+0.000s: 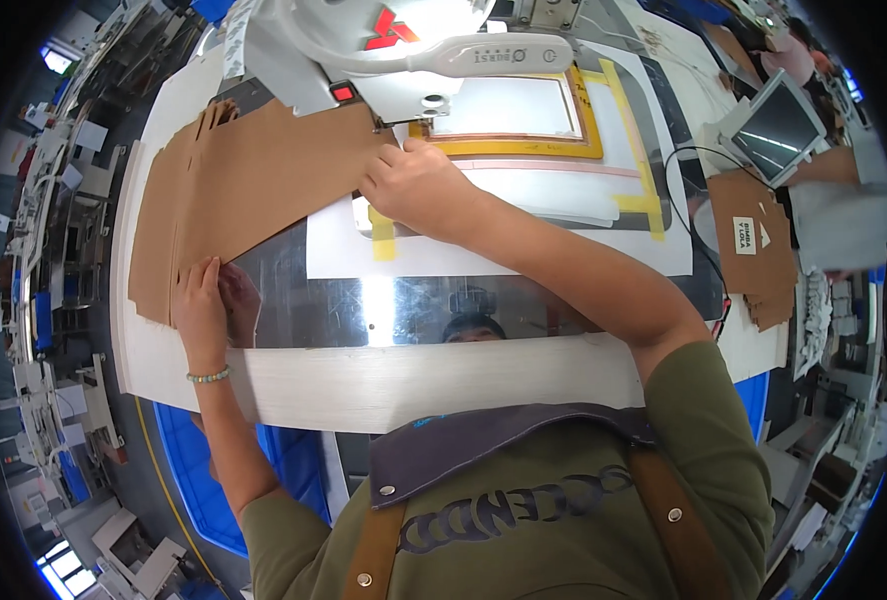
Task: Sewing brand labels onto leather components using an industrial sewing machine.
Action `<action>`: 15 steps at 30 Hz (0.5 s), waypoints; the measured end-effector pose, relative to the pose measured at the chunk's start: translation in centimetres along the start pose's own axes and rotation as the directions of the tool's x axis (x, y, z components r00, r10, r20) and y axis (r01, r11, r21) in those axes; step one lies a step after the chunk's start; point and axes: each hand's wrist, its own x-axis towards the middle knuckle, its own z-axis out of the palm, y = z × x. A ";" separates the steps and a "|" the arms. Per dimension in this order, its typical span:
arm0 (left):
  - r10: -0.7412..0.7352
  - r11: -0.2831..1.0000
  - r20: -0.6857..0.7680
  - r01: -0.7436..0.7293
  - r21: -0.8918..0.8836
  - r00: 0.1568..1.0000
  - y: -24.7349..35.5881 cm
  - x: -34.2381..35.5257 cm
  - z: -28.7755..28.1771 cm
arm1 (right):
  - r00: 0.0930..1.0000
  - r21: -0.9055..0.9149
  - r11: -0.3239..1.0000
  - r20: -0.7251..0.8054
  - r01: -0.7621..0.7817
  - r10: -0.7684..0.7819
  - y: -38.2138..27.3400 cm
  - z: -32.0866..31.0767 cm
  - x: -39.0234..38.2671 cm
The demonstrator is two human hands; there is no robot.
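A brown cardboard sheet (pixel 263 170), lying over more folded cardboard at the left, reaches under the white machine head (pixel 393 75). My right hand (pixel 411 185) grips the sheet's right end with bent fingers, just below the machine head. My left hand (pixel 203 305) pinches the sheet's lower left edge near a crease, its thumb partly hidden. Right of my right hand are a yellow rectangular frame (pixel 503 149) and white sheets (pixel 523 200) with yellow tape. Beneath these, a shiny metal plate (pixel 343 310) reflects light.
A pale worktable edge (pixel 433 380) runs before me, with a blue bin (pixel 183 470) below at left. At right sit stacked cardboard pieces (pixel 763 270), a small screen (pixel 773 125) and a black cable. Another person's arm (pixel 823 165) shows beyond. Machinery lines both rims.
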 end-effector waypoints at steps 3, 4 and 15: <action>0.020 1.000 0.042 -0.020 -0.001 0.999 0.2 1.1 0.3 | 0.991 0.004 1.000 -0.131 -0.015 0.015 1.0 -1.0 -1.1; 0.040 0.998 0.062 -0.037 -0.040 0.997 0.6 1.7 0.4 | 0.992 0.000 1.000 -0.128 -0.018 0.018 1.4 -1.3 -1.6; 0.214 0.907 0.141 -0.143 -0.397 0.967 7.9 6.1 1.0 | 0.998 -0.045 0.997 -0.041 -0.056 0.054 7.5 -7.2 -10.4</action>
